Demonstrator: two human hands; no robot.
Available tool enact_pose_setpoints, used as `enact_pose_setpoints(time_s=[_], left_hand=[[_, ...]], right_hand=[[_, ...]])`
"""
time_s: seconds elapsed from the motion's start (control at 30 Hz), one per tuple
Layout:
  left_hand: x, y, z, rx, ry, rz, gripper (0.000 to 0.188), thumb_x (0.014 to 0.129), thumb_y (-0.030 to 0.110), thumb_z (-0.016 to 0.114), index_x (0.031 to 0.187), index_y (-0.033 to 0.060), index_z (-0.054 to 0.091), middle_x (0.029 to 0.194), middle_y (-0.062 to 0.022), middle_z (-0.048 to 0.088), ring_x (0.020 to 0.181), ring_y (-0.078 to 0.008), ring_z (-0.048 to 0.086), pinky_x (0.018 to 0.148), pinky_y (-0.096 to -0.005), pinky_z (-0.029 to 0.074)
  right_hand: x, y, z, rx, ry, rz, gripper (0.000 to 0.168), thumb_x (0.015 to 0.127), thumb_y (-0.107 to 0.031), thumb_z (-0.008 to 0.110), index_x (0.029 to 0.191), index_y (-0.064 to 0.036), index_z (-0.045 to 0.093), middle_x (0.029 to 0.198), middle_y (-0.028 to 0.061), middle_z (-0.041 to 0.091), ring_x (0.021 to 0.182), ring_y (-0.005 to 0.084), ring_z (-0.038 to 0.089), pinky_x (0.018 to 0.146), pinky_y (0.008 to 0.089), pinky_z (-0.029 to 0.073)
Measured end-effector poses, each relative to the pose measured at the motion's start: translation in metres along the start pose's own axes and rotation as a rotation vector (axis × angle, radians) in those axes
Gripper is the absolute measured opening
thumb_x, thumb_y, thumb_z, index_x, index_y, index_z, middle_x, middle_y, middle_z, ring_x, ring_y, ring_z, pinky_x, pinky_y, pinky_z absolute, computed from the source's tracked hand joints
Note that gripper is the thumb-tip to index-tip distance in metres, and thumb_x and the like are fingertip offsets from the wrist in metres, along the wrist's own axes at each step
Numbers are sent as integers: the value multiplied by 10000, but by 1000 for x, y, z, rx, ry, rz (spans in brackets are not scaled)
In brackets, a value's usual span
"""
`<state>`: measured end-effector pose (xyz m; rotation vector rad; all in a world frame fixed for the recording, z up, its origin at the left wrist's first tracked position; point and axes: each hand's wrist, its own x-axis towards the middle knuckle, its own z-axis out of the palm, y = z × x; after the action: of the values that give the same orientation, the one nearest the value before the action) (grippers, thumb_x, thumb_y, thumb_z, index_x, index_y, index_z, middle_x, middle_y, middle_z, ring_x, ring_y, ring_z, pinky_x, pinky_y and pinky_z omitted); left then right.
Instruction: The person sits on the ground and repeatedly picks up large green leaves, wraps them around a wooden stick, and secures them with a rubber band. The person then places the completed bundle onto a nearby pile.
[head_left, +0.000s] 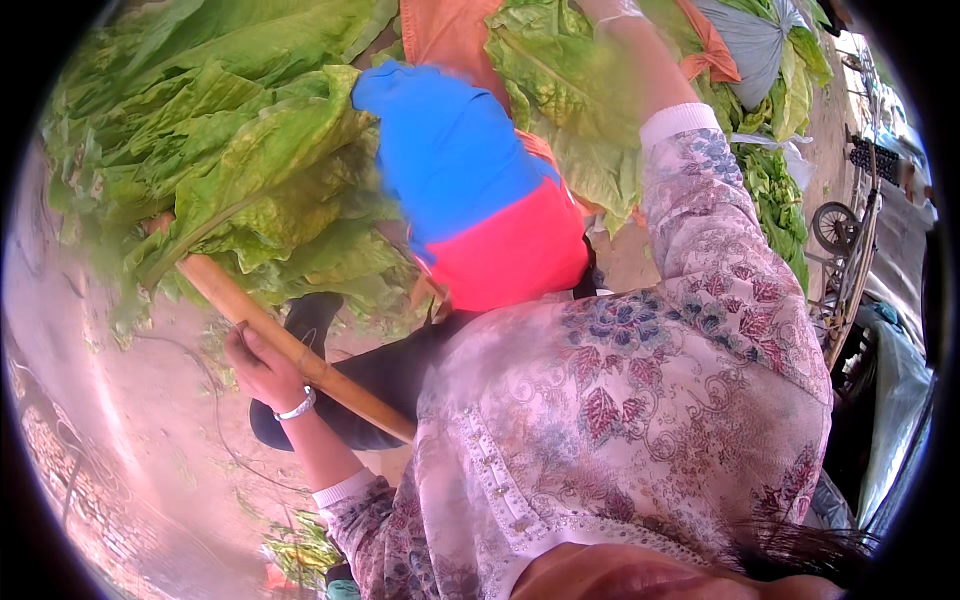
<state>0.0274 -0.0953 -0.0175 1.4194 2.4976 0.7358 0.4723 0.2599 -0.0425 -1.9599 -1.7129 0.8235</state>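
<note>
My left hand (268, 369), with a bracelet at the wrist, is beside a bamboo pole (300, 349) and seems to touch it. Its fingers are drawn together, but whether they grip anything is hidden. The far end of the pole runs under a heap of large yellow-green leaves (225, 150), apparently tobacco; its near end passes against my floral blouse. My right arm stretches forward past more broad leaves (570, 82). Only part of my right hand (600, 6) shows at the top edge, with its fingers out of view. A blue and red cloth (480, 187) covers my lap.
Bundles of leaves tied in grey cloth (754, 45) and orange cloth (716, 64) stand at the upper right. A spoked wheel (835, 227) is by wooden poles further right. A thin cord (214, 390) lies on the dirt ground (165, 420) at left.
</note>
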Motion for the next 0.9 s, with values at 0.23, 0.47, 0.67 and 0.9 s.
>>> enact_pose_setpoints(time_s=[0.23,0.47,0.67,0.9], left_hand=[[-3,43,-2,49,-51,-23,256,858,180,551,1008,-27,542,819,-139,612,678,-207,622,565,-289,497],[-5,33,-2,5,34,-50,306,858,227,538,1005,-42,532,917,-174,607,820,-277,614,687,-344,488],[-13,35,-21,185,-100,-133,273,880,135,516,1070,-55,467,1023,-170,540,905,-202,566,757,-291,479],[-10,53,-20,140,-84,-184,236,870,110,530,1046,-42,495,968,-139,564,872,-174,576,726,-285,491]], right_hand=[[-33,94,112,-804,-50,96,437,784,-148,532,1214,-79,493,1174,154,553,1078,338,528,918,394,407],[-18,57,62,-367,-168,122,352,773,-242,584,1062,-46,536,1030,198,591,991,353,558,836,408,444],[126,103,32,-1055,-331,-128,428,779,-293,581,1115,-38,512,1022,196,600,978,350,576,822,424,454],[94,73,123,-22,208,233,774,693,-300,694,1317,-50,312,1065,188,594,979,339,578,831,398,456]])
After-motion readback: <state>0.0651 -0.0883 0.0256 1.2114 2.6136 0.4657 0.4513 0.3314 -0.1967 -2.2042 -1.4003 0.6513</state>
